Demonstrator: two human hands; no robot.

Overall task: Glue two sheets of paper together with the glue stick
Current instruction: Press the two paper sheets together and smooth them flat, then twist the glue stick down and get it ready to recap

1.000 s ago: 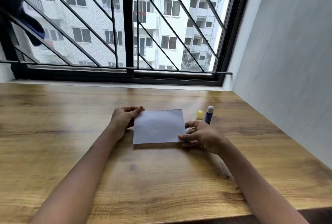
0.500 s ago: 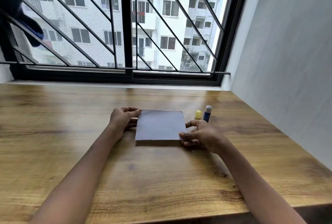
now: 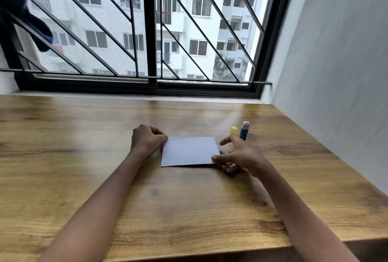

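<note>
Cloth, dark blue (image 3: 23, 15), hung on the window grille above the bench's far left corner. Bench (image 3: 73, 177), wood-grain top, running under the window to the right-hand wall. Left hand (image 3: 147, 140), fingers curled, pinching the paper's left edge near its far corner. Paper (image 3: 190, 151), pale grey, lying near the middle of the bench, its near edge a little raised; whether one sheet or two, cannot tell. Judged thin, light and limp, easily creased or slid on the smooth top: best taken at edges or corners, or pressed flat, never at mid-sheet. Right hand (image 3: 237, 154), thumb on top of the near right corner, lower fingers apparently tucked beneath it in a pinch, forefinger stretched free. Yellow cap (image 3: 233, 130), just beyond that forefinger. Glue stick (image 3: 244, 130), blue tube, upright, beside the cap toward the right edge, untouched; rigid, likely an easy grip round the barrel.
</note>
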